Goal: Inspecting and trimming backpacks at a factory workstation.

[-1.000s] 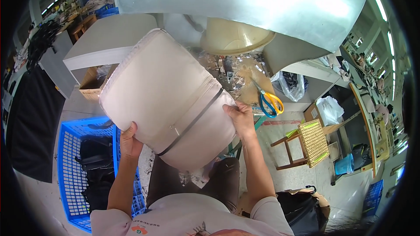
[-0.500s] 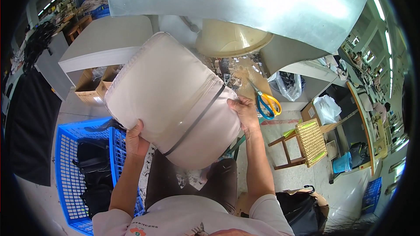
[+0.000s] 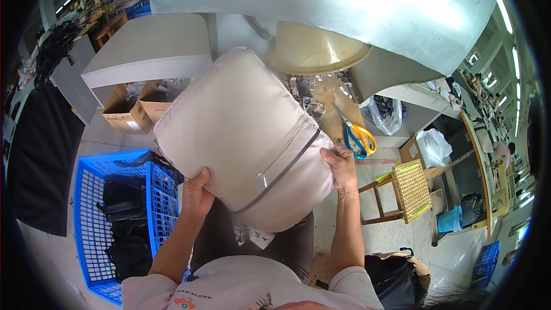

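Beige cushion (image 3: 241, 138) held up between both hands, left hand (image 3: 197, 193) gripped lower-left edge, right hand (image 3: 340, 167) clamped right corner; zipper ran diagonally.

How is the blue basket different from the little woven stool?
The blue basket is plastic, open on top and holds dark things; the woven stool is yellowish, on wooden legs, with a bare seat. The basket lies by the left hand, the stool by the right hand. Both stand on the floor.
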Tool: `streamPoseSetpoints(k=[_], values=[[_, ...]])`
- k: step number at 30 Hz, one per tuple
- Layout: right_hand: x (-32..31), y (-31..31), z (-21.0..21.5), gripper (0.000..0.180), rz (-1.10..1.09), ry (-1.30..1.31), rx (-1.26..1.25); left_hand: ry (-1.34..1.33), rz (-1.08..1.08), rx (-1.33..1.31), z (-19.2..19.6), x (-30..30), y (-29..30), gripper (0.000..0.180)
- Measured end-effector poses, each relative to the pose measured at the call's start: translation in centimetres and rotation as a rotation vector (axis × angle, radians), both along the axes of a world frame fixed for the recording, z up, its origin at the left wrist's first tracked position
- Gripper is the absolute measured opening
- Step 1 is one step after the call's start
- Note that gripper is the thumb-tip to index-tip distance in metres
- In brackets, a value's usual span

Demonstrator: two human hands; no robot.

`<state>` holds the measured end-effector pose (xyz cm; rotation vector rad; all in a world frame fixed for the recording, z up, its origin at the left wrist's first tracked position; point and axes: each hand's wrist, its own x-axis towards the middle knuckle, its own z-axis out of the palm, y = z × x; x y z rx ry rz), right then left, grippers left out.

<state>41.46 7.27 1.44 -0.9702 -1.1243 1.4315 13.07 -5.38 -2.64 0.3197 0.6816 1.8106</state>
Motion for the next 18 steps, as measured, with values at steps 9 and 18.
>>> streamPoseSetpoints(k=[9,18], values=[[-8.9,-5.5,0.4,0.016,0.448,-0.157,0.357,0.196,0.363,0.048,1.5,-9.2,-12.5,0.048],[-10.5,-10.0,-5.0,0.023,0.715,-0.294,-0.111,0.792,1.307,-0.389,16.7,-17.5,-34.1,0.032]])
